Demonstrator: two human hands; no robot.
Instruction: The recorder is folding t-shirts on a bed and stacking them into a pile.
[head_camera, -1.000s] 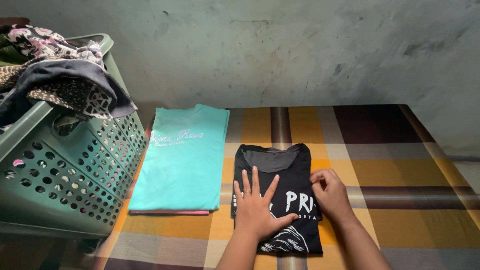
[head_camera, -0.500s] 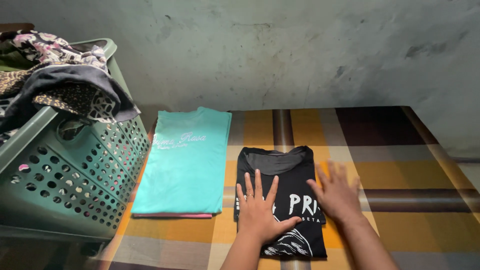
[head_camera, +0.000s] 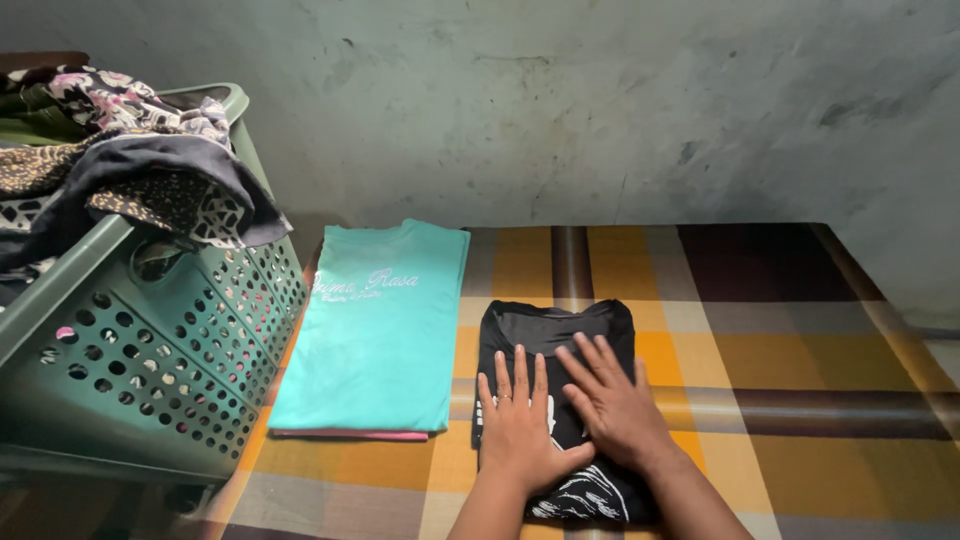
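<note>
Two hands of ours are lying flat on the folded black T-shirt (head_camera: 556, 340), which is sitting on the checked yellow, brown and grey cloth (head_camera: 780, 350) just right of the turquoise one. Our left hand (head_camera: 522, 428) is pressing palm down with its fingers spread and a ring showing on one of them; our right hand (head_camera: 612, 402) is lying open beside it, fingers fanned toward the collar, its edge touching the left. Neither hand is gripping anything; both are simply resting on the fabric, side by side.

We are seeing white print on the black shirt only in pieces: a patch of curved white lines near its lower edge and a scrap of lettering beside our left thumb, the rest being covered by our palms. We are finding pale cursive lettering across the upper part of the folded turquoise T-shirt (head_camera: 380, 330), with a thin pink edge (head_camera: 350, 435) peeking out beneath its bottom hem.

At the left, the green perforated laundry basket (head_camera: 150, 370) is being cut off by the frame, and dark patterned clothes (head_camera: 130, 170) are hanging over its rim; how much is lying inside we cannot tell. Behind everything, the grey stained wall (head_camera: 600, 100) is standing bare
</note>
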